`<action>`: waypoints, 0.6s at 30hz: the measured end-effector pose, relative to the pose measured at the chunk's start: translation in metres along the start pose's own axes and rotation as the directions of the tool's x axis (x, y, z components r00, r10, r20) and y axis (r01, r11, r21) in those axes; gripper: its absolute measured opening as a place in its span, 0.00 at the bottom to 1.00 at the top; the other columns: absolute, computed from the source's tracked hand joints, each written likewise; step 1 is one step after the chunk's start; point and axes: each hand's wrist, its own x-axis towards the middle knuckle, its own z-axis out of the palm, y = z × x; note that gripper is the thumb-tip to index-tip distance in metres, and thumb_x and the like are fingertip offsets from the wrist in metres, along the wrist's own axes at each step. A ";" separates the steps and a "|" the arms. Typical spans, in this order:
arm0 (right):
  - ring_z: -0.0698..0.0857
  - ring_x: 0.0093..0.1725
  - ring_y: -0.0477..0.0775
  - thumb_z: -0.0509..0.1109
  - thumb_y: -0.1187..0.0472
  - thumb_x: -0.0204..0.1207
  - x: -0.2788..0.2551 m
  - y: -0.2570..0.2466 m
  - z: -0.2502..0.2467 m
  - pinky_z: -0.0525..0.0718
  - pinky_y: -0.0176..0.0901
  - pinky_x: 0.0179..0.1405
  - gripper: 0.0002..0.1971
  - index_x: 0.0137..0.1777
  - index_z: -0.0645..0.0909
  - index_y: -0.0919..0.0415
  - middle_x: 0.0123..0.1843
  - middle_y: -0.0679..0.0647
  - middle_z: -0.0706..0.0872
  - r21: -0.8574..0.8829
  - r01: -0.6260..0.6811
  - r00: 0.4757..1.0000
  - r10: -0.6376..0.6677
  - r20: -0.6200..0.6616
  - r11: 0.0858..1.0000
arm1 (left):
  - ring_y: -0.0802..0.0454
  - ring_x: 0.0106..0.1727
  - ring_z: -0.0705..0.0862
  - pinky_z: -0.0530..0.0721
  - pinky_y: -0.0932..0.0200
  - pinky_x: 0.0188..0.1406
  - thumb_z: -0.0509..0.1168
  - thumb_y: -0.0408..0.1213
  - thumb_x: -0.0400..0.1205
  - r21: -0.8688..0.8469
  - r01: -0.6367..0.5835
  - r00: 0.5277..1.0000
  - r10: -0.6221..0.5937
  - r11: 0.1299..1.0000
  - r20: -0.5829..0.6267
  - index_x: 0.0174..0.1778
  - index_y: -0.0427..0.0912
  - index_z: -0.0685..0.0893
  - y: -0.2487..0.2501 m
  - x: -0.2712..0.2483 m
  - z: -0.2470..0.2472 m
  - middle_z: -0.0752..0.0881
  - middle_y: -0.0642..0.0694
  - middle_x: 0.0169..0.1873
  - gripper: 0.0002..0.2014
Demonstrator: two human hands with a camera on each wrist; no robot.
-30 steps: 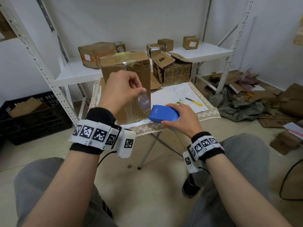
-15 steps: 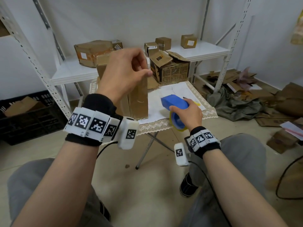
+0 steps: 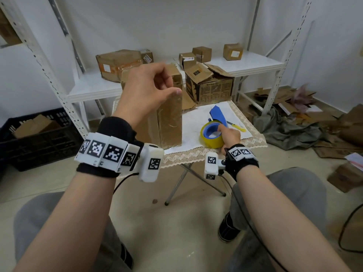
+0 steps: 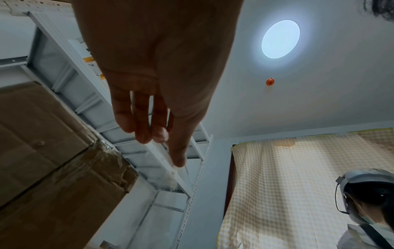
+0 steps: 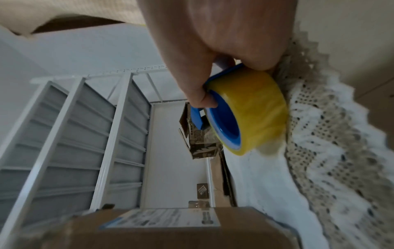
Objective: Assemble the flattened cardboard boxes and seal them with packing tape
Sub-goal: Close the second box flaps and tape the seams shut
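— Where is the tape dispenser (image 3: 214,132) sitting?

— On the table (image 3: 253,143), right of the upright cardboard box (image 3: 170,118). The right hand (image 3: 229,135) is gripping it, thumb hooking its blue core.

— And the left hand (image 3: 146,91)?

— It is hovering in front of the box's top, gripping nothing, fingers (image 4: 140,118) loosely bent toward the thumb. The box's taped seam is lying just beside them.

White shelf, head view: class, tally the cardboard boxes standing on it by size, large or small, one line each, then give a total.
On the white shelf:
Large cardboard box: 1
Small cardboard boxes: 4
Total: 5
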 end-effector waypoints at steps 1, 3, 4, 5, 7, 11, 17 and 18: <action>0.79 0.52 0.61 0.77 0.46 0.58 -0.007 -0.004 0.001 0.78 0.54 0.50 0.21 0.47 0.78 0.56 0.52 0.61 0.80 -0.036 0.010 1.000 -0.010 -0.015 0.999 | 0.63 0.36 0.80 0.80 0.74 0.38 0.81 0.41 0.76 0.001 0.001 1.000 -0.001 1.000 -0.002 0.42 0.46 0.85 -0.001 0.000 0.000 0.86 0.53 0.38 0.10; 0.77 0.70 0.64 0.77 0.50 0.73 -0.010 -0.006 0.001 0.79 0.56 0.68 0.29 0.73 0.78 0.58 0.67 0.62 0.82 -0.124 0.046 0.997 -0.052 -0.049 0.991 | 0.62 0.36 0.81 0.80 0.74 0.39 0.81 0.42 0.76 0.007 0.003 1.000 -0.003 1.000 -0.007 0.43 0.45 0.85 -0.003 0.000 0.001 0.86 0.53 0.37 0.10; 0.74 0.77 0.65 0.76 0.52 0.77 -0.014 -0.008 0.000 0.76 0.60 0.74 0.34 0.81 0.72 0.60 0.74 0.62 0.80 -0.153 0.054 0.995 -0.066 -0.072 0.987 | 0.62 0.37 0.81 0.80 0.74 0.39 0.81 0.42 0.76 0.008 0.005 1.000 -0.005 1.000 -0.008 0.43 0.45 0.86 -0.003 0.001 0.001 0.86 0.52 0.38 0.10; 0.71 0.81 0.67 0.76 0.53 0.78 -0.016 -0.010 -0.001 0.75 0.62 0.77 0.36 0.84 0.69 0.61 0.78 0.62 0.78 -0.173 0.065 0.993 -0.081 -0.083 0.983 | 0.62 0.37 0.81 0.80 0.73 0.39 0.81 0.42 0.76 0.006 0.006 1.000 -0.006 1.000 -0.009 0.43 0.45 0.86 -0.004 0.001 0.002 0.87 0.51 0.38 0.10; 0.71 0.81 0.67 0.76 0.56 0.79 -0.019 -0.011 -0.003 0.74 0.62 0.78 0.36 0.85 0.67 0.59 0.79 0.62 0.77 -0.205 0.081 0.991 -0.101 -0.088 0.975 | 0.61 0.37 0.81 0.81 0.73 0.38 0.81 0.42 0.76 0.000 0.014 1.000 -0.014 1.000 -0.007 0.43 0.45 0.86 -0.005 0.002 0.003 0.87 0.50 0.38 0.10; 0.73 0.79 0.67 0.78 0.58 0.78 -0.020 -0.008 -0.004 0.75 0.63 0.77 0.37 0.84 0.66 0.56 0.80 0.63 0.75 -0.292 0.115 0.986 -0.145 -0.081 0.950 | 0.62 0.37 0.80 0.79 0.75 0.37 0.80 0.42 0.76 -0.015 0.023 1.000 -0.023 1.000 0.001 0.42 0.47 0.85 -0.006 0.003 0.004 0.86 0.51 0.39 0.10; 0.89 0.54 0.43 0.71 0.67 0.82 -0.058 -0.017 0.001 0.87 0.42 0.61 0.19 0.73 0.80 0.60 0.54 0.47 0.91 0.150 0.465 0.885 -0.465 -0.038 0.873 | 0.63 0.36 0.79 0.79 0.76 0.37 0.80 0.43 0.76 -0.012 0.018 1.000 -0.018 1.000 -0.014 0.42 0.46 0.85 -0.003 0.008 0.006 0.87 0.50 0.38 0.10; 0.90 0.52 0.44 0.72 0.63 0.82 -0.065 -0.021 0.003 0.87 0.43 0.60 0.16 0.69 0.83 0.62 0.49 0.45 0.93 0.218 0.458 0.878 -0.477 0.042 0.862 | 0.63 0.36 0.79 0.79 0.75 0.36 0.80 0.43 0.76 -0.013 0.017 1.000 -0.017 1.000 -0.015 0.42 0.46 0.85 -0.003 0.008 0.006 0.87 0.50 0.38 0.10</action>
